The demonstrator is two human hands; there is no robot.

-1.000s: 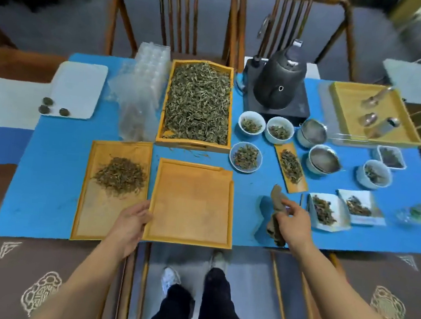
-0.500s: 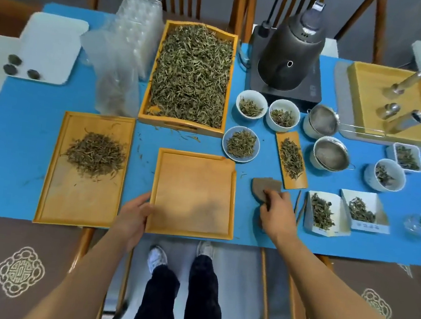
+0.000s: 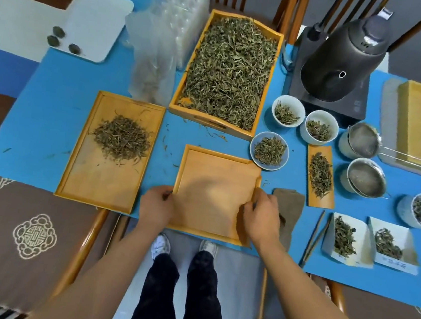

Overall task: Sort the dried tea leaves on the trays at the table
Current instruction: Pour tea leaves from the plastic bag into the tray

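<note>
An empty square wooden tray (image 3: 214, 185) lies at the table's near edge. My left hand (image 3: 156, 207) grips its left rim and my right hand (image 3: 260, 218) grips its right rim. To its left, a flat wooden tray (image 3: 92, 183) carries a small pile of dried tea leaves (image 3: 122, 138). Behind the empty tray stands a deep wooden tray (image 3: 198, 117) heaped with dried tea leaves (image 3: 229, 70). A brown cloth (image 3: 290, 204) lies on the blue table cover just right of my right hand.
Right of the trays are three bowls of tea (image 3: 270, 150), a narrow wooden scoop of leaves (image 3: 319, 176), two metal strainers (image 3: 365, 175), paper dishes of leaves (image 3: 344, 238) and a dark kettle (image 3: 344, 61). Clear plastic packaging (image 3: 161, 50) and a white tray (image 3: 94, 22) stand at the back left.
My right hand has let go of the brown cloth and moved left onto the empty tray's right rim. My left hand stays on its left rim. The camera has moved closer to the table.
</note>
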